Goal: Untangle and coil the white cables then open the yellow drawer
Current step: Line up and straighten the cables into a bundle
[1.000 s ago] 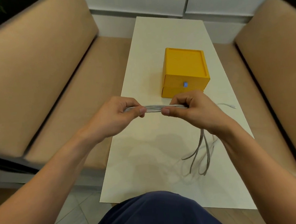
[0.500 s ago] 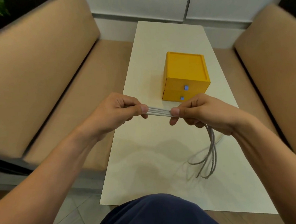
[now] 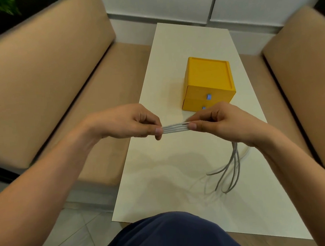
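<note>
A short, flat band of the white cables (image 3: 174, 128) is pinched at both ends. One end is held between the thumb and curled fingers of the left hand (image 3: 127, 121), the other between the thumb and curled fingers of the right hand (image 3: 223, 122). The two thumb tips are set close together, with about four strands laid side by side between them. A second ago the strands were a rounder bundle, and they have since been spread into this ribbon. The right hand has also been brought off the front of the yellow drawer unit (image 3: 208, 77), so the lower drawer (image 3: 193, 105) and its blue knob (image 3: 204, 107), covered then, are now exposed beneath the upper drawer (image 3: 196, 92). From this it is judged that the strands are being sorted and aligned ahead of coiling; no coil has been formed yet, and both drawers are shut. Below the right hand, loose loops (image 3: 231, 173) are left hanging down to the white table (image 3: 171, 45), near its right edge. The run of the cables inside either palm is hidden, so it cannot be told whether any tangle remains. The hanging loops are blurred, a paler strand beside the right wrist is barely made out, and no cable ends can be found. The table is flanked by tan sofas (image 3: 39, 83), and a dark blue garment (image 3: 165, 236) is cut off at the bottom edge.
</note>
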A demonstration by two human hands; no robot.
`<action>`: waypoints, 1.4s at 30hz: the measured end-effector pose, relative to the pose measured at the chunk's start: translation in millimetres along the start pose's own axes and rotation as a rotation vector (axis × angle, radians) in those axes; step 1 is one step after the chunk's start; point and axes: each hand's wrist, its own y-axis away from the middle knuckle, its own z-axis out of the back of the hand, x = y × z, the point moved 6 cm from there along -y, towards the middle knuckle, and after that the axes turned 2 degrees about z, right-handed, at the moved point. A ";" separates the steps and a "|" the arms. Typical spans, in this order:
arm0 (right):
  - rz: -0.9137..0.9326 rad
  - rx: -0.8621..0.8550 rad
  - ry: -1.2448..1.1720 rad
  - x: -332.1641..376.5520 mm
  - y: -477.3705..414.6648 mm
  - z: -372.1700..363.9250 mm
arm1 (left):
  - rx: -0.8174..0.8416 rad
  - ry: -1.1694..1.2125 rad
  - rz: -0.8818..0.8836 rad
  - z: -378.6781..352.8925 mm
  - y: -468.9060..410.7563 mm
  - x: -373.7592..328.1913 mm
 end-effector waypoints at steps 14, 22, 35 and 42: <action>0.081 -0.041 -0.127 6.5 -1.0 -1.0 | -0.006 0.021 -0.054 5.2 -3.0 -4.2; 0.039 -0.099 -0.136 -3.3 -5.8 3.7 | -0.043 -0.207 -0.014 7.9 -14.4 -19.4; 0.002 -0.128 0.000 -11.5 -5.6 4.2 | -0.040 0.232 -0.041 -18.5 -50.5 -20.2; -0.020 -0.049 -0.239 -21.9 -4.3 8.0 | -0.147 0.283 -0.080 -11.0 -41.1 -27.5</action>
